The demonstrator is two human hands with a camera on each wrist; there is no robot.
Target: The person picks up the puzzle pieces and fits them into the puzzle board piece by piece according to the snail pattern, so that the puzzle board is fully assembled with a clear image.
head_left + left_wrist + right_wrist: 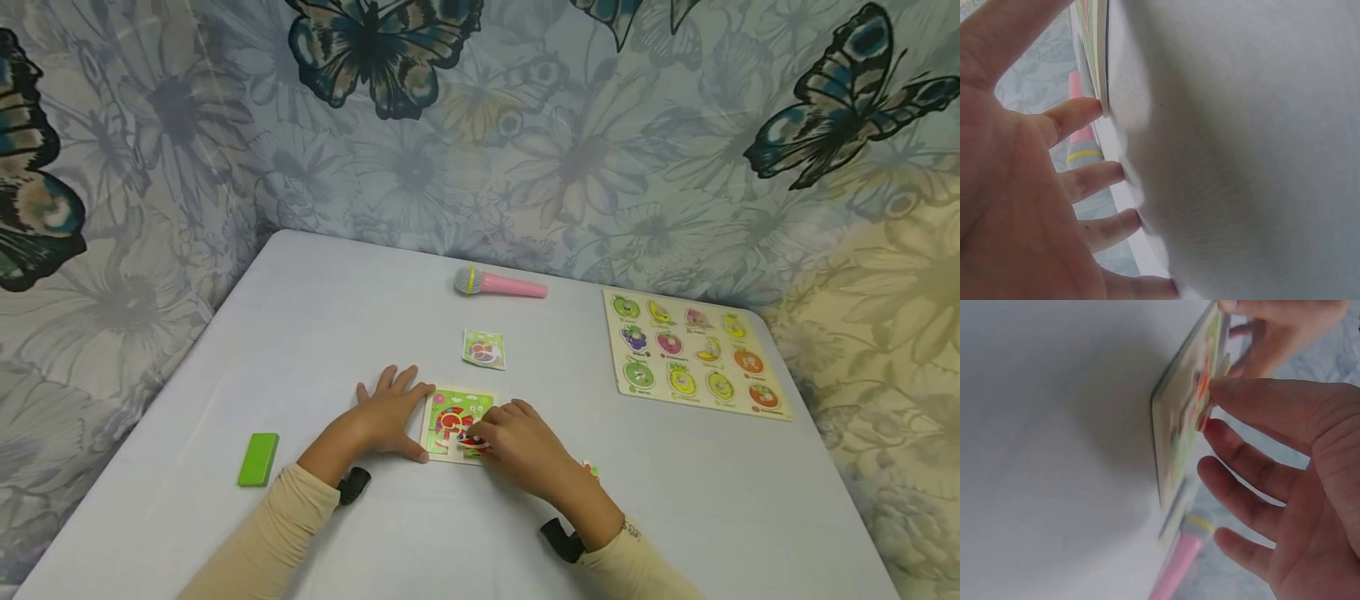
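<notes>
A small square puzzle board (441, 446) with a green and red picture lies on the white table. My left hand (386, 418) is spread flat at its left side, index fingertip and thumb at the board's edge. The left wrist view shows the index fingertip against the board's rim (1104, 75) and the other fingertips on the tabletop. Over the board's right part, my right hand (525, 446) pinches a puzzle piece (1205, 417) between thumb and index finger. That piece is tilted above the board, with its far part hidden by the fingers in the head view.
Behind the board lies a small picture card (483, 349), then a pink toy microphone (510, 286). A larger fruit picture board (697, 354) is at the back right. A green block (258, 459) lies at left. Partly behind my right wrist is a small colourful piece (591, 470).
</notes>
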